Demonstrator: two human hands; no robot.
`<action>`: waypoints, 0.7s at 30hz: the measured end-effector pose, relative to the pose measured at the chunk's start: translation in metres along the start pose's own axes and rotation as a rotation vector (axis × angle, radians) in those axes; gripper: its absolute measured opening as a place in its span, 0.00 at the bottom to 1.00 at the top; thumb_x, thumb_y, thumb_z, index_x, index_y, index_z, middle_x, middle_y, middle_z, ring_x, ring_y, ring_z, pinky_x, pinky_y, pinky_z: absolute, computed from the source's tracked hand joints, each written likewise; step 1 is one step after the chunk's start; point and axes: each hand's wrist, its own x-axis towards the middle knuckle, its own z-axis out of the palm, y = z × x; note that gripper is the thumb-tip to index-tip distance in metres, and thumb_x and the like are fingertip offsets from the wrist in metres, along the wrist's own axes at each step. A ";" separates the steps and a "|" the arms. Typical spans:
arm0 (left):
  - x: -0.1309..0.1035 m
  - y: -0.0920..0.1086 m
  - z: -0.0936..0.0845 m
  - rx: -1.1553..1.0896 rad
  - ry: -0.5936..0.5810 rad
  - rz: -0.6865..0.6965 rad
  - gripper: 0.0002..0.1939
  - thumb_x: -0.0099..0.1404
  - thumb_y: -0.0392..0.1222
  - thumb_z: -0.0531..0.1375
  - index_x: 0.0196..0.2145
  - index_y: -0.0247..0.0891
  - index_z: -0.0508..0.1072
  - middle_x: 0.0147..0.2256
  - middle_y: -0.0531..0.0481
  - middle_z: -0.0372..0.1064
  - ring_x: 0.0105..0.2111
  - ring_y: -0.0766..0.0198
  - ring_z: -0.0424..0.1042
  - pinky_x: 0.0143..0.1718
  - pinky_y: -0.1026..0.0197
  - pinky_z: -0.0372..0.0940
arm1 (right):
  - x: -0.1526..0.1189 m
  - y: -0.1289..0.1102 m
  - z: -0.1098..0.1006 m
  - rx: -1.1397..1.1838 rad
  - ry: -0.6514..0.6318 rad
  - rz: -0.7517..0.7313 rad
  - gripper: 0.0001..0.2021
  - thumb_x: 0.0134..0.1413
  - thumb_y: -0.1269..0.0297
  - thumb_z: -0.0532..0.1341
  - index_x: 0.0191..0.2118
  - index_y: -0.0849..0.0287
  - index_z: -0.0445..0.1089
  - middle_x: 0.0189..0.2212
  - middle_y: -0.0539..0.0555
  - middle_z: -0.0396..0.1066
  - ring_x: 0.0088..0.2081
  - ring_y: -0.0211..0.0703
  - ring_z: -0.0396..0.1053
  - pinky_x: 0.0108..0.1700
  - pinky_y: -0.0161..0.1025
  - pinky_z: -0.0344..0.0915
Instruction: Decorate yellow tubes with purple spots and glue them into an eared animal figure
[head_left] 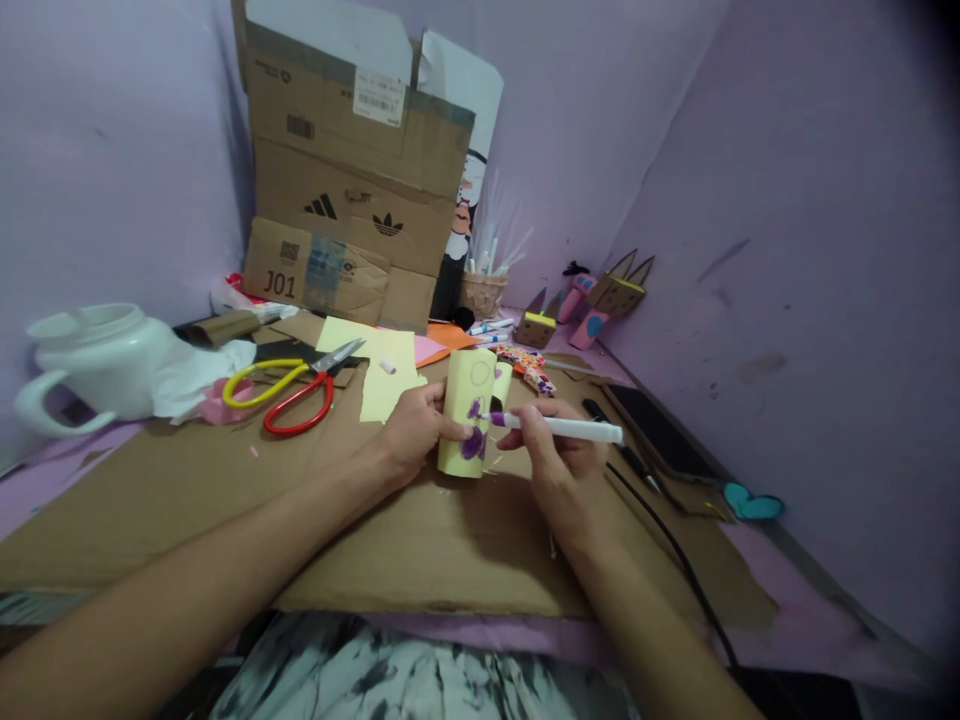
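A pale yellow paper tube (456,440) stands upright on the cardboard sheet, gripped along its left side by my left hand (412,435). Its face carries drawn circles, with purple filled in at the lower ones and a bare outline near the top. My right hand (559,445) is closed around a white felt-tip marker (585,429) whose purple tip touches the tube at mid-height. Part of a second yellow paper piece (503,372) shows behind the tube. A white marker cap (387,367) lies on yellow paper (386,385) to the left.
Scissors (322,385) with red and yellow handles lie left, near a white teapot (105,360). Cardboard boxes (330,200) lean at the back beside a small basket (484,292). On the right are a phone (660,430), a cutter knife (630,455) and a black cable (675,550).
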 end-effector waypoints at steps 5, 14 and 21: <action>0.000 0.000 -0.003 -0.041 0.029 -0.010 0.21 0.36 0.25 0.64 0.33 0.30 0.72 0.30 0.46 0.74 0.30 0.57 0.72 0.32 0.55 0.68 | 0.004 0.002 0.001 0.132 0.064 0.029 0.09 0.57 0.59 0.59 0.32 0.59 0.70 0.17 0.46 0.70 0.20 0.38 0.71 0.26 0.35 0.67; 0.027 0.005 -0.005 -0.171 0.123 -0.103 0.22 0.41 0.22 0.59 0.37 0.30 0.72 0.29 0.46 0.74 0.27 0.59 0.72 0.31 0.57 0.70 | 0.059 -0.004 0.015 0.323 0.051 0.044 0.09 0.53 0.58 0.60 0.30 0.59 0.69 0.15 0.44 0.66 0.16 0.34 0.66 0.21 0.33 0.66; 0.036 0.015 -0.013 -0.278 0.201 -0.194 0.20 0.39 0.21 0.56 0.33 0.30 0.72 0.26 0.47 0.73 0.29 0.57 0.74 0.33 0.56 0.71 | 0.081 0.019 0.038 0.455 0.156 0.253 0.10 0.51 0.56 0.60 0.30 0.59 0.67 0.16 0.43 0.65 0.17 0.35 0.66 0.22 0.34 0.67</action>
